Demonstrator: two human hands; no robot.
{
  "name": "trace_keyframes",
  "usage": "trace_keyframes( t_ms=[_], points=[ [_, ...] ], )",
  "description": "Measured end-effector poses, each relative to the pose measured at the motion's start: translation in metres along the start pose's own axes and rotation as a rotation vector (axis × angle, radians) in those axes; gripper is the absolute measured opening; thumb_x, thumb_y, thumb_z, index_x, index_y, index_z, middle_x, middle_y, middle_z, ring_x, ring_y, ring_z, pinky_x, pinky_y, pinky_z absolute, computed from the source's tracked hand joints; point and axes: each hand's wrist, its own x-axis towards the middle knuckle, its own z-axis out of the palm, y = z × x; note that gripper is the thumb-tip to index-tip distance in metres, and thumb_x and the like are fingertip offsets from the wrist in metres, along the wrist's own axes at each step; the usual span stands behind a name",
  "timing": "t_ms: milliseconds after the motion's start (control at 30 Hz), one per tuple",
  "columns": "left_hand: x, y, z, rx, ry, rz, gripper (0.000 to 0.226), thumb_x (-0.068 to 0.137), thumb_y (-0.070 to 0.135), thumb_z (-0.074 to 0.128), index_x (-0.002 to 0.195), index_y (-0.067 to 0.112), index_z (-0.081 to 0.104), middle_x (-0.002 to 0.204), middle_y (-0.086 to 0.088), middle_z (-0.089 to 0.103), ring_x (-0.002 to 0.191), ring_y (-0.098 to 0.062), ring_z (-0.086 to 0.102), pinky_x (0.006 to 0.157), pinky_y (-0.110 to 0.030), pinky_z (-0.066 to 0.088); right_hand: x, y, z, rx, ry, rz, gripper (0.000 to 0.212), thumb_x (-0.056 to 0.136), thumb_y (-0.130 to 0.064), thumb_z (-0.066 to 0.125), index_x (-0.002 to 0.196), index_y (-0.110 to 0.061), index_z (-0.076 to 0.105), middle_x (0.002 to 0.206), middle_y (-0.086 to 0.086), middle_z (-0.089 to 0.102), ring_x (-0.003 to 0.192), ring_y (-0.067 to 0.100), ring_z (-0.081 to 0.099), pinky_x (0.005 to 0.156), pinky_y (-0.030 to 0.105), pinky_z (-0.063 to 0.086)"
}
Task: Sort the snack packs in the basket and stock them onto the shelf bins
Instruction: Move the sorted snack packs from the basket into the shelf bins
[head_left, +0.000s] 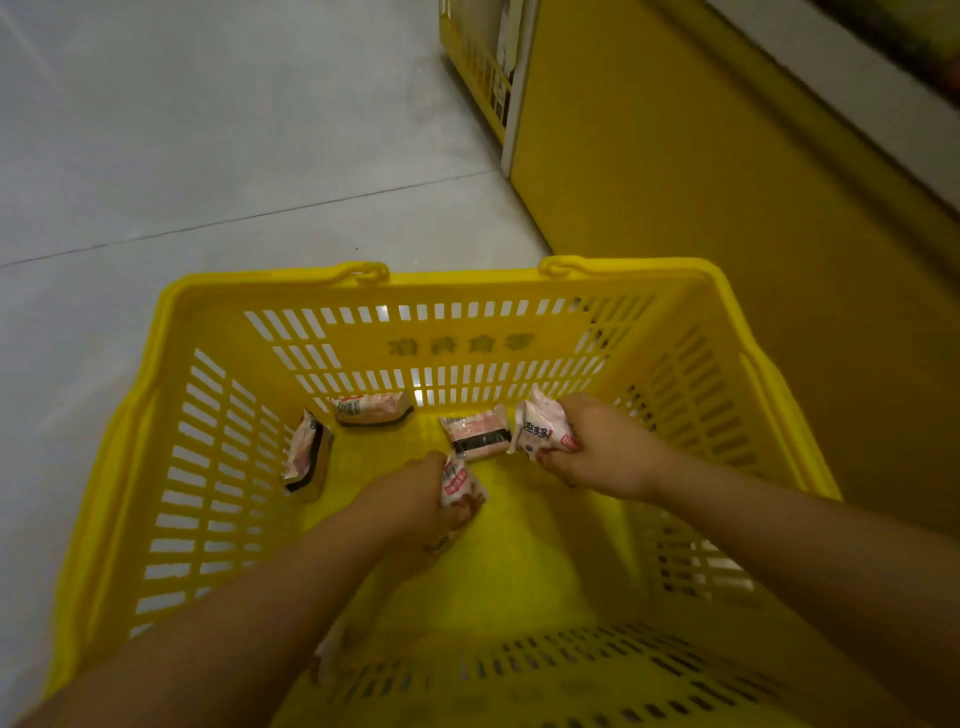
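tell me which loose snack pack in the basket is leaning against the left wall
The pack with the dark edge, propped on its edge against the basket's left wall; the other two loose packs sit by the far wall.

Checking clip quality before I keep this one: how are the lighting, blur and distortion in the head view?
Head view: dim, yellowish lighting; wide-angle distortion bows the yellow basket rim; forearms and near basket wall smeared by blur; the left hand and right hand softly defined; pack print barely legible; no strong glare.

Embossed characters on basket far wall, illegible; print on snack packs too blurred.
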Motion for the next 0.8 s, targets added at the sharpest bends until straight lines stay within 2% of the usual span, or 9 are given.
trace_keyframes(
  t_ms=[133, 200, 267, 367, 467, 567, 633, 700, 800],
  points=[
    [-0.033, 0.038, -0.047, -0.494, 0.024, 0.125, 0.021, 0.096, 0.035, 0.055, 0.114, 0.026, 0.048, 0.107, 0.007, 0.063, 0.091, -0.011, 0.064, 0.069, -0.023, 0.053, -0.049, -0.033, -0.061, 0.226, 0.151, -0.002, 0.070, 0.083, -0.024, 0.070, 0.142, -0.016, 0.034, 0.114, 0.001, 0.061, 0.102, 0.015, 0.059, 0.077, 0.019, 0.040],
    [-0.059, 0.067, -0.068, -0.793, 0.078, 0.119, 0.022, 0.096, 0.037, 0.055, 0.115, 0.029, 0.050, 0.110, 0.003, 0.066, 0.090, -0.017, 0.067, 0.064, -0.026, 0.054, -0.083, -0.053, -0.090, 0.335, 0.243, -0.038, 0.074, 0.083, -0.020, 0.071, 0.145, -0.022, 0.029, 0.104, -0.005, 0.064, 0.093, 0.010, 0.061, 0.079, 0.020, 0.045],
    [-0.088, 0.103, -0.085, -1.077, 0.142, 0.160, 0.029, 0.095, 0.038, 0.055, 0.121, 0.027, 0.050, 0.114, -0.002, 0.068, 0.089, -0.023, 0.070, 0.068, -0.031, 0.056, -0.120, -0.072, -0.116, 0.474, 0.351, -0.105, 0.069, 0.086, -0.013, 0.068, 0.143, -0.027, 0.032, 0.101, -0.002, 0.066, 0.087, 0.008, 0.062, 0.083, 0.025, 0.050],
    [-0.142, 0.158, -0.107, -1.333, 0.266, 0.294, 0.028, 0.097, 0.032, 0.053, 0.123, 0.021, 0.050, 0.104, -0.002, 0.070, 0.083, -0.020, 0.070, 0.066, -0.033, 0.055, -0.177, -0.096, -0.145, 0.589, 0.498, -0.206, 0.054, 0.090, -0.007, 0.061, 0.136, -0.027, 0.041, 0.112, 0.007, 0.066, 0.097, 0.015, 0.062, 0.094, 0.048, 0.050],
    [-0.200, 0.210, -0.118, -1.414, 0.367, 0.479, 0.026, 0.098, 0.026, 0.050, 0.123, 0.019, 0.048, 0.098, -0.001, 0.070, 0.078, -0.016, 0.069, 0.063, -0.033, 0.055, -0.230, -0.113, -0.169, 0.603, 0.639, -0.270, 0.059, 0.096, -0.007, 0.051, 0.148, -0.021, 0.027, 0.130, 0.003, 0.058, 0.111, 0.014, 0.058, 0.100, 0.052, 0.044],
    [-0.253, 0.253, -0.124, -1.434, 0.397, 0.613, 0.027, 0.098, 0.020, 0.046, 0.125, 0.015, 0.047, 0.103, -0.007, 0.070, 0.082, -0.022, 0.070, 0.065, -0.039, 0.058, -0.282, -0.128, -0.196, 0.445, 0.778, -0.302, 0.063, 0.099, -0.022, 0.047, 0.153, -0.027, 0.014, 0.147, -0.001, 0.042, 0.132, 0.017, 0.044, 0.108, 0.051, 0.036],
    [-0.283, 0.276, -0.125, -1.414, 0.383, 0.696, 0.029, 0.099, 0.019, 0.045, 0.127, 0.013, 0.048, 0.107, -0.010, 0.070, 0.087, -0.026, 0.070, 0.071, -0.044, 0.059, -0.317, -0.135, -0.215, 0.348, 0.824, -0.307, 0.065, 0.098, -0.027, 0.048, 0.153, -0.030, 0.011, 0.137, 0.007, 0.050, 0.124, 0.024, 0.049, 0.104, 0.051, 0.038],
    [-0.307, 0.295, -0.125, -1.359, 0.395, 0.787, 0.028, 0.101, 0.019, 0.042, 0.128, 0.012, 0.047, 0.106, -0.011, 0.070, 0.085, -0.024, 0.070, 0.066, -0.039, 0.060, -0.352, -0.140, -0.235, 0.246, 0.872, -0.299, 0.065, 0.097, -0.026, 0.049, 0.153, -0.028, 0.015, 0.120, 0.014, 0.060, 0.110, 0.030, 0.057, 0.097, 0.051, 0.044],
    [-0.337, 0.319, -0.127, -1.307, 0.409, 0.881, 0.024, 0.101, 0.018, 0.043, 0.123, 0.011, 0.046, 0.108, -0.012, 0.067, 0.086, -0.024, 0.068, 0.065, -0.037, 0.058, -0.411, -0.144, -0.268, 0.146, 0.935, -0.264, 0.064, 0.094, -0.028, 0.056, 0.150, -0.031, 0.023, 0.121, -0.006, 0.062, 0.105, 0.013, 0.061, 0.098, 0.041, 0.047]
  ],
)
